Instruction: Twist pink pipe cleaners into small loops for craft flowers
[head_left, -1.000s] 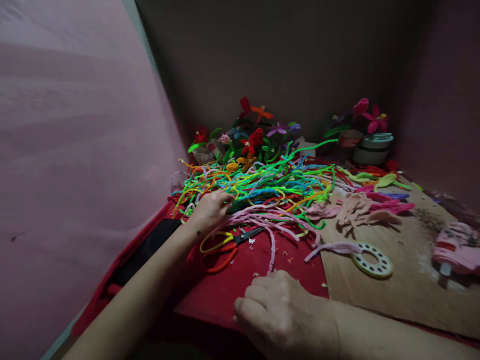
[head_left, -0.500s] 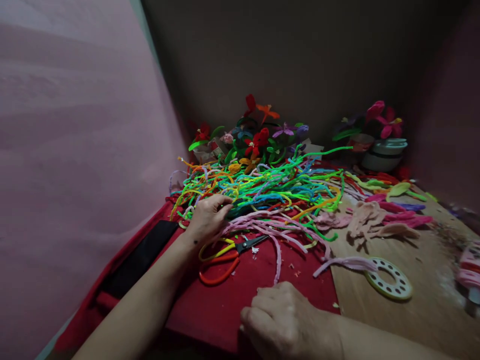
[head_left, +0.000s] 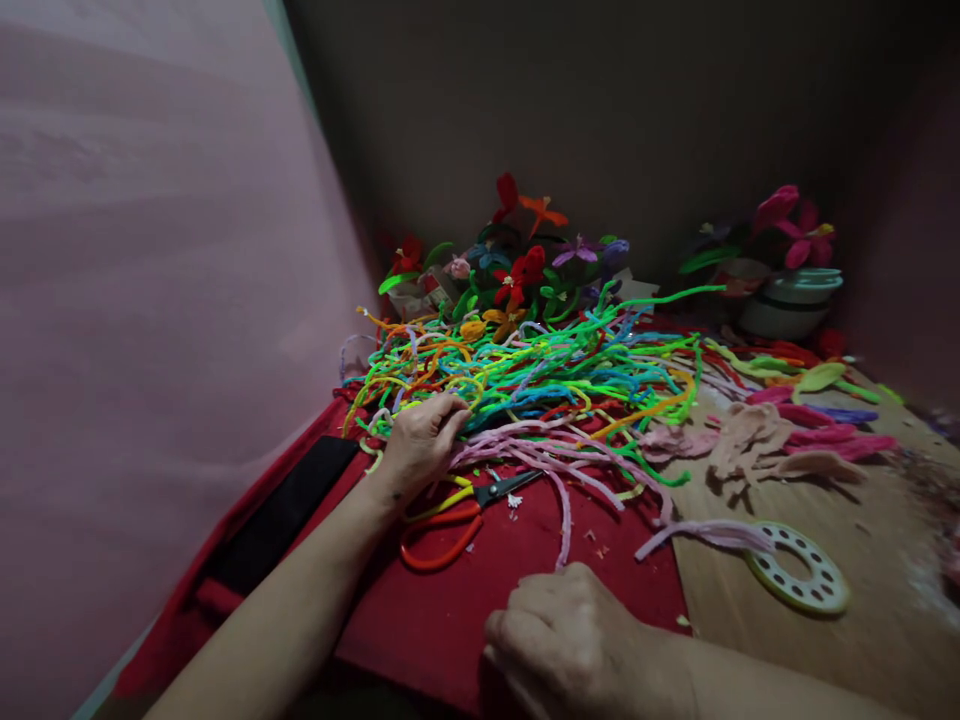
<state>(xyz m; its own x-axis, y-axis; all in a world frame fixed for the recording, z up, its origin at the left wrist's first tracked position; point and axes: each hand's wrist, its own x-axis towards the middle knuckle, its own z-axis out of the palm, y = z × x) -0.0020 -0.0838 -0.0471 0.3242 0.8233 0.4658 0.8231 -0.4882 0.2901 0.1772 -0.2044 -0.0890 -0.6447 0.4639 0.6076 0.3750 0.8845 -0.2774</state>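
Note:
My left hand (head_left: 426, 440) is closed in a pinch at the near left side of a heap of coloured pipe cleaners (head_left: 547, 380). Beside its thumb run several pink pipe cleaners (head_left: 525, 445); what the fingertips grip is hidden. My right hand (head_left: 574, 635) is curled closed at the table's front edge, its back toward me, and whatever it holds cannot be seen. The end of one pink strand hangs close to its knuckles. Scissors (head_left: 450, 520) with one yellow and one red handle lie on the red cloth (head_left: 420, 640), between the two hands.
Pipe-cleaner flowers (head_left: 517, 275) stand behind the heap, with a pale pot (head_left: 791, 305) farther right. Pink pieces (head_left: 754, 445) and a round holed disc (head_left: 799, 570) lie on the wooden board (head_left: 727, 640). A black flat object (head_left: 289, 510) rests left of my forearm.
The view has shifted slightly, so the flowers and disc appear farther right. My left hand has bent in a little at the heap; my right hand stays almost in place.

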